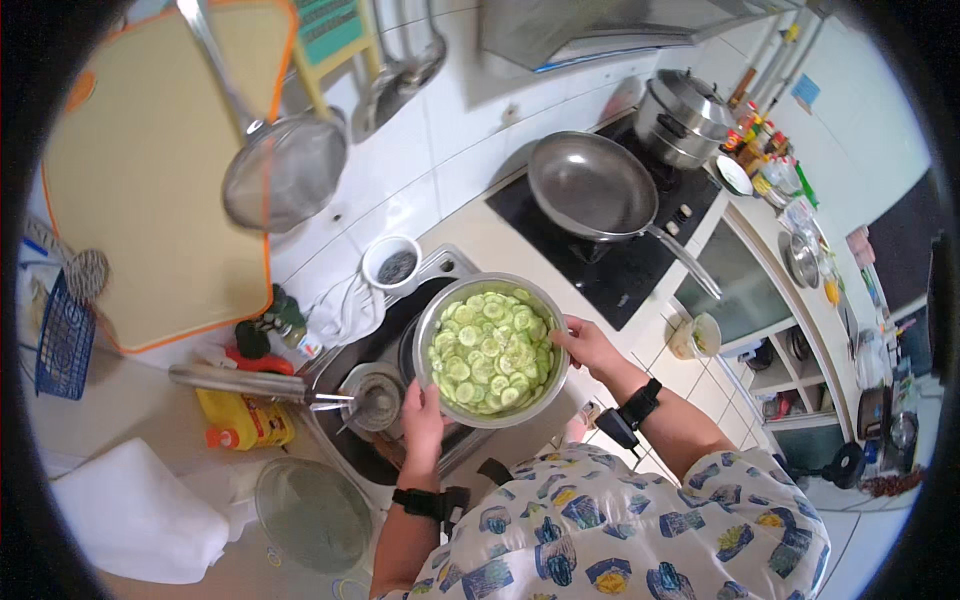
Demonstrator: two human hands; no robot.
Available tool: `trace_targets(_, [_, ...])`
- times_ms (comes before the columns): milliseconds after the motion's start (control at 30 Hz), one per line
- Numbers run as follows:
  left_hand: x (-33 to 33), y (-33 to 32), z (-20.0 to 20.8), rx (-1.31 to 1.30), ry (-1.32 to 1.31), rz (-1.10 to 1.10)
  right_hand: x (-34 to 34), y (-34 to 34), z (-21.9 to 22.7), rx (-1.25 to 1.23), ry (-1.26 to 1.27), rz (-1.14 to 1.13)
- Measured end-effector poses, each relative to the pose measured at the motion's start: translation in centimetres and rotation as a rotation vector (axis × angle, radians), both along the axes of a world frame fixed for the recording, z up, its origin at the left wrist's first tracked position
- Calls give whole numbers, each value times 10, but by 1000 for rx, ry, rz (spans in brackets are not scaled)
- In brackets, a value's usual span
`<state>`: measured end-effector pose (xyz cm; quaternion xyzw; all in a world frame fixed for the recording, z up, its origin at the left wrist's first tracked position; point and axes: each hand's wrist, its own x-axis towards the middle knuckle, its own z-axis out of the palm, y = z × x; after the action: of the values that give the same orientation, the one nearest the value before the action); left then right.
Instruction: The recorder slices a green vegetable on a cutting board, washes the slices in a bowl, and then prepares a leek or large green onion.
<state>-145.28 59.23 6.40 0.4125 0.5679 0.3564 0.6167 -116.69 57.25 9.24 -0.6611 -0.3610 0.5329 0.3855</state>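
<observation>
Holding a steel bowl (pixel 532 408) aloft appears to be the step in hand: beside the sink (pixel 446 266), its rim is clasped on opposite sides by two grips, left (pixel 424 425) and right (pixel 590 347), each closed. Cucumber slices (pixel 487 350) are heaped inside, too many to be counted. A level, two-sided hold seems called for. One frying pan (pixel 585 185) and one lidded pot (pixel 685 125) are set on the hob (pixel 622 293).

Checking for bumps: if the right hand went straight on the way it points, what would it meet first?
The metal bowl: the right hand grips its rim. Beyond that, the green slices seem in line, though depth is unclear.
</observation>
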Motion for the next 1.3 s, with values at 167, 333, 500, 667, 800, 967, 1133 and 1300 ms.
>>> trace_targets(167, [78,-1,-20,41,-69,28,68,-5,-12,49,-78,-55])
trace_targets(333, [128,-1,-39,23,4,58,115,4,-26,-24,-54,-146])
trace_targets(500, [154,-5,-41,47,79,128,142,14,-50,-27,58,-169])
trace_targets(667, [164,-4,-18,-95,181,176,174,8,-99,148,-162,-36])
trace_targets(800, [111,-28,-22,206,440,132,130,-19,-33,511,-478,-41])
trace_targets(967, [37,-38,5,26,399,362,90,-48,-12,468,-319,100])
trace_targets(1133, [-76,-12,-22,155,-108,706,-17,-37,25,55,428,257])
trace_targets(1300, [-151,56,-32,20,-346,689,-154,3,23,-101,767,239])
